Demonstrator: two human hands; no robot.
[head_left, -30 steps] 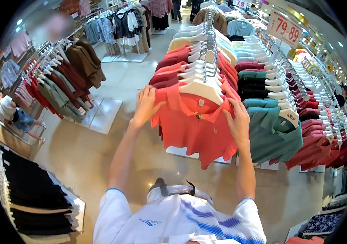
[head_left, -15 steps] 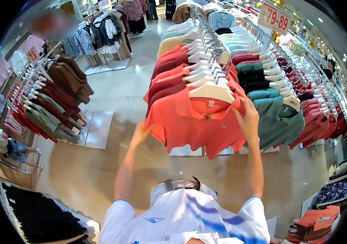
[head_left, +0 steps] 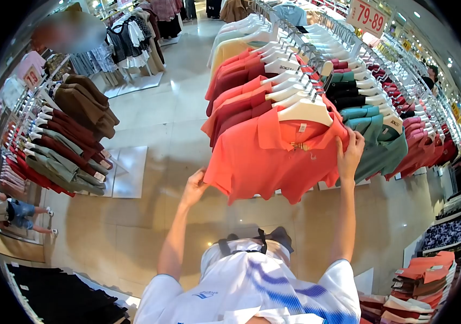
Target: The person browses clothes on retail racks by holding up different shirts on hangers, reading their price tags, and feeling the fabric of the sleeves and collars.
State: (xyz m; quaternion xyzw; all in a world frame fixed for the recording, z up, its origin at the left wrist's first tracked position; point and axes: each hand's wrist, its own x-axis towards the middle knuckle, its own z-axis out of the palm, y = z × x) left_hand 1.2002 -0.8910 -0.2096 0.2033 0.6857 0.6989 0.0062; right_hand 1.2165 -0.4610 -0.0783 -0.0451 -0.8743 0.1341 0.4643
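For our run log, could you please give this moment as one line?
coral-red collared fabric shirt: on white curved hanger | left hand: holds its sleeve edge | right hand: holds its opposite side

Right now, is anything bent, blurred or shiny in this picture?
Head view: racks lean outward and black curves crop both sides; head view, upper left: a smeared patch hides detail; head view, floor: bright glare spots; head view, centre: the coral shirt looks fairly sharp.
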